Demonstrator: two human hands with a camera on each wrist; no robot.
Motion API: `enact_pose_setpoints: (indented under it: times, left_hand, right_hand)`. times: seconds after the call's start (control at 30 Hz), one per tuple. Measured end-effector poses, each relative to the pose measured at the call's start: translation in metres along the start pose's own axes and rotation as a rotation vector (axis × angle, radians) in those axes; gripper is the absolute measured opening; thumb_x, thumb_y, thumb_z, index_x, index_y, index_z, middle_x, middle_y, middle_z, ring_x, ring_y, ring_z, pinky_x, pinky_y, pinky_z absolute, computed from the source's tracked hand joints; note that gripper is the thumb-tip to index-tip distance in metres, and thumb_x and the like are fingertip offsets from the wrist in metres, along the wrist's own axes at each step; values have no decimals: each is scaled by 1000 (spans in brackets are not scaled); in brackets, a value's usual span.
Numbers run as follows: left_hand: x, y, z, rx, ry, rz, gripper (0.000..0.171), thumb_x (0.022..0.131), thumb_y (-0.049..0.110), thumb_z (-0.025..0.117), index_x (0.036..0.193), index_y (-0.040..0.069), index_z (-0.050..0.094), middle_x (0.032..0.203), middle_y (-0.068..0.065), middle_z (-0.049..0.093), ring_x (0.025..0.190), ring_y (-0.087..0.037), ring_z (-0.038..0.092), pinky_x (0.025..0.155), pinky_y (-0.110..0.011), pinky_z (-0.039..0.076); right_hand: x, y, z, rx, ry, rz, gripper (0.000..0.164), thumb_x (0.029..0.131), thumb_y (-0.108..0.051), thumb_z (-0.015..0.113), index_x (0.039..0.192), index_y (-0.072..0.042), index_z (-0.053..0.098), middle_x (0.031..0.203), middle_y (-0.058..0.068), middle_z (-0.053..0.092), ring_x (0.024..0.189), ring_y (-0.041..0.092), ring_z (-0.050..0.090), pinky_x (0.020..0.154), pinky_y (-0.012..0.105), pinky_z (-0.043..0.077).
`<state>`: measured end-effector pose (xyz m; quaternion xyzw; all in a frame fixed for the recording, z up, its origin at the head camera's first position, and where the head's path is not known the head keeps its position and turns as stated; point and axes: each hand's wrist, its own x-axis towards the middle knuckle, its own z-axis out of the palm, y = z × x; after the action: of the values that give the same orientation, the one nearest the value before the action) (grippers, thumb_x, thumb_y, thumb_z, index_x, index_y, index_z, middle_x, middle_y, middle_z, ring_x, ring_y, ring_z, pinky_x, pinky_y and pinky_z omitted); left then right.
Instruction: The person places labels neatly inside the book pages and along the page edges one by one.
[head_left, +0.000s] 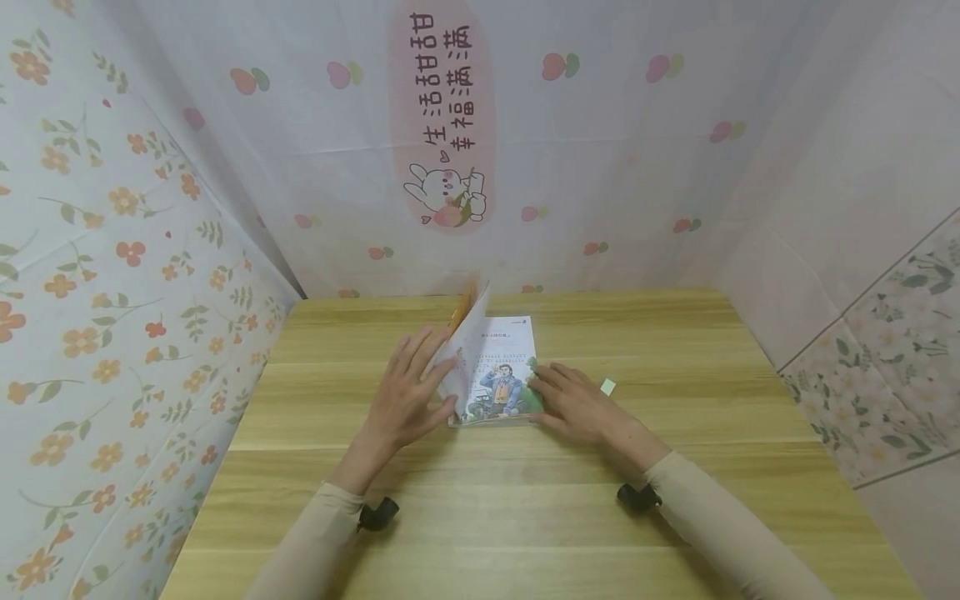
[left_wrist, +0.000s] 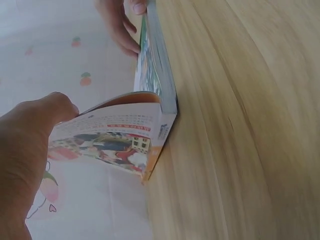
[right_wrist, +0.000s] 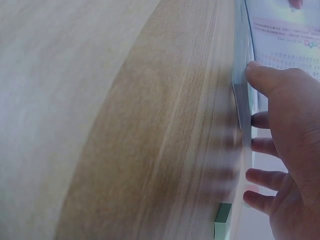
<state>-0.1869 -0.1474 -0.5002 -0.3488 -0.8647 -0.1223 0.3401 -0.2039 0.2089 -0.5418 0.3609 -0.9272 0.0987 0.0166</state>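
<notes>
One book (head_left: 504,358) lies toward the far edge of the table (head_left: 487,517), with open room nearer; left hand (head_left: 405,387) touches its raised cover (left_wrist: 117,142), whether pinching I cannot tell; right hand (head_left: 576,402), fingers apart, touches its right edge.

Small curtained booth round a wood-grain desk (head_left: 510,517). Floral cloth (head_left: 112,292) at 9 o'clock, white curtain (head_left: 615,150) with fruit-like prints and cartoon rabbit (head_left: 446,196) at 12, floral panel (head_left: 900,308) at 3. Maybe a home corner; room beyond is hidden.
</notes>
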Motion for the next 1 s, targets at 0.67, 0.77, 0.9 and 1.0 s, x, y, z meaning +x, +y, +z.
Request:
enact_pose_setpoints:
  times: [0.67, 0.77, 0.9, 1.0]
  left_hand:
    - [-32, -12, -13, 92, -56, -48, 50, 88, 37, 90, 128, 10, 79, 145, -15, 73, 148, -42, 59, 127, -72, 42]
    - [-39, -14, -15, 100, -76, -63, 48, 91, 37, 87, 130, 10, 79, 144, -15, 73, 147, -43, 60, 126, -73, 42]
    - [-49, -17, -17, 101, -88, -74, 49, 92, 37, 84, 133, 10, 79, 145, -17, 73, 145, -45, 61, 125, -75, 42]
    - [-56, -18, -17, 118, -96, -76, 52, 93, 40, 81, 136, 10, 78, 146, -17, 73, 144, -46, 62, 123, -75, 45]
  right_hand:
    - [1, 2, 3, -8, -11, -9, 70, 112, -54, 64, 162, -5, 59, 174, 22, 51, 161, 50, 49, 134, 66, 40]
    - [1, 2, 2, -9, -13, -9, 70, 112, -53, 64, 163, -4, 58, 175, 22, 50, 161, 49, 49, 134, 66, 40]
    - [0, 1, 0, -5, -18, -2, 70, 113, -53, 63, 163, -5, 58, 175, 22, 50, 161, 49, 49, 134, 65, 40]
    - [0, 0, -1, 6, -24, 6, 70, 113, -53, 63, 163, -5, 58, 176, 22, 49, 162, 49, 48, 135, 65, 39]
